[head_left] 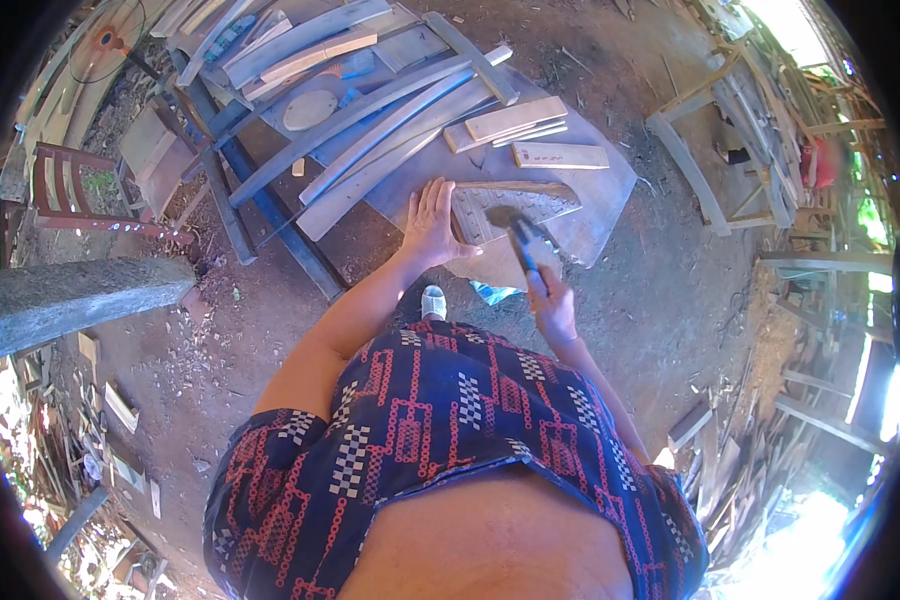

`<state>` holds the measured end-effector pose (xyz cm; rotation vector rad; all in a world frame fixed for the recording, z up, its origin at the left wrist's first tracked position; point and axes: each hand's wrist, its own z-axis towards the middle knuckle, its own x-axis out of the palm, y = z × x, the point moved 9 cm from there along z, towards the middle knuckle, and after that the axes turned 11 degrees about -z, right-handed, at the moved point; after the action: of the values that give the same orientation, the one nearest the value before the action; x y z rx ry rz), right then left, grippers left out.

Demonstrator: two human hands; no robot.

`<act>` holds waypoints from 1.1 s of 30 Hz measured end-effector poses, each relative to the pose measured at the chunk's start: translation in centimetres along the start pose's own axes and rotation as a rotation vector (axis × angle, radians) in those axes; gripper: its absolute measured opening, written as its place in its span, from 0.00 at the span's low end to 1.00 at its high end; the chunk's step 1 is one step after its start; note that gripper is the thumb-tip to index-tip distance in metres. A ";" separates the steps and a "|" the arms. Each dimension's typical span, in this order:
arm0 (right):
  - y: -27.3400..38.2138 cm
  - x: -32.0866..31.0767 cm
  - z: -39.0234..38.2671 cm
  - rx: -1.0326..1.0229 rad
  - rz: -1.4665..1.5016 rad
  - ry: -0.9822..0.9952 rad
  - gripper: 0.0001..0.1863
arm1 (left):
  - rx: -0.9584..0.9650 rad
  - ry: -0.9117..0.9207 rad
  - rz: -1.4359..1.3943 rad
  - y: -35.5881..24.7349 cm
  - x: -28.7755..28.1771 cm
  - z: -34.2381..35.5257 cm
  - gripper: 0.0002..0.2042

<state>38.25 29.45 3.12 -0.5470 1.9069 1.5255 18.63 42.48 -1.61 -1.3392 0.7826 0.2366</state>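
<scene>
A carved wooden panel (pixel 545 202) with a raised pattern lies on the worktable directly in front of me. My left hand (pixel 430 225) rests at its left edge, fingers stretched out and thumb apart, steadying it. In my right hand (pixel 553 308) is the handle of what looks like a flat brush (pixel 532 245). Its dark working end is blurred and meets the panel's face near the middle. A pale flat piece (pixel 485 268) shows under the panel's near edge.
Short planks (pixel 560 156) are stacked just beyond the panel. Long wooden strips (pixel 370 140) cross the grey tabletop (pixel 605 190) to the left. A thick post (pixel 80 300) stands at left, a wooden frame (pixel 690 175) at right. A fan (pixel 107 40) is far left.
</scene>
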 end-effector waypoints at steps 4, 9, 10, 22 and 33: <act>-2.2 2.0 -0.7 0.195 -0.119 0.176 0.18 | -0.035 0.026 0.016 0.3 0.2 0.1 0.58; -0.3 0.5 -1.3 0.059 0.163 0.047 0.16 | -0.023 0.023 0.013 0.1 0.2 0.0 0.59; -0.4 0.7 -1.1 0.088 0.147 0.049 0.16 | -0.031 0.033 0.009 0.2 0.3 0.0 0.59; -0.4 1.4 -0.4 0.087 0.153 0.071 0.16 | -0.007 0.016 -0.002 0.2 0.2 -0.1 0.58; -0.2 2.2 -2.9 0.080 0.082 0.152 0.17 | 0.148 -0.108 -0.152 1.2 -1.1 -4.0 0.58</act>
<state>36.16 26.69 1.87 -0.5692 2.1200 1.4884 15.61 39.37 -1.97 -1.2286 0.5937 0.1268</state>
